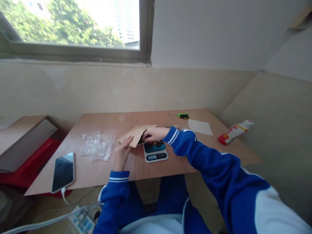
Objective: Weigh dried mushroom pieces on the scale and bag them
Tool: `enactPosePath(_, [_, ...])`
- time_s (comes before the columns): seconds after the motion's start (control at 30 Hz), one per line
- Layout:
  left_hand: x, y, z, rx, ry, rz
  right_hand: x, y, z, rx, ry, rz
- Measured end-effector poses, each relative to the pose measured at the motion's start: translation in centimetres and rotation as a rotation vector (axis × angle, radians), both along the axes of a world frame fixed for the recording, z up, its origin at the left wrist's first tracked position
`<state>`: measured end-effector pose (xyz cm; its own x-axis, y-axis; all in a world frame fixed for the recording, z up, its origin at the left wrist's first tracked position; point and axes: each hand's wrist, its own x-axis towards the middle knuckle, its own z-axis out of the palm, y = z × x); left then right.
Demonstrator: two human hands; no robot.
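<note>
Left hand (121,152) forward, fingers extended flat — right hand (153,134) stretched across, fingers curled down, grip unclear.

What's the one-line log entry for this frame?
left hand: fingers rest on brown paper pouch | right hand: at pouch mouth, by digital scale | nearby: clear plastic bags, phone

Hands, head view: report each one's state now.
Left hand: open, fingers flat on the brown paper pouch.
Right hand: fingers curled at the pouch's mouth, over the scale; grip cannot be told.
</note>
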<state>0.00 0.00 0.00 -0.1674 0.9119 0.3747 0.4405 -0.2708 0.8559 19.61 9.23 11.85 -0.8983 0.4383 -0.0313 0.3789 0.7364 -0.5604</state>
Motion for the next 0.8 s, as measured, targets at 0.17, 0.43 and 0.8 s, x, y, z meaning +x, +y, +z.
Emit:
enactPosePath(0.17, [0.0, 0.1, -0.1, -0.013, -0.016, -0.016, 1.7, 0.1, 0.1, -0.131, -0.031, 0.026])
enactPosePath(0.43, [-0.2, 0.2, 0.1, -0.037, -0.036, -0.023, 2.2, -0.8, -0.1, -0.155, 0.162, -0.018])
enactPosePath(0.8, [-0.3, 1.0, 1.2, -0.020, 0.003, -0.005, 2.9, -0.7, 0.0, -0.121, 0.395, -0.182])
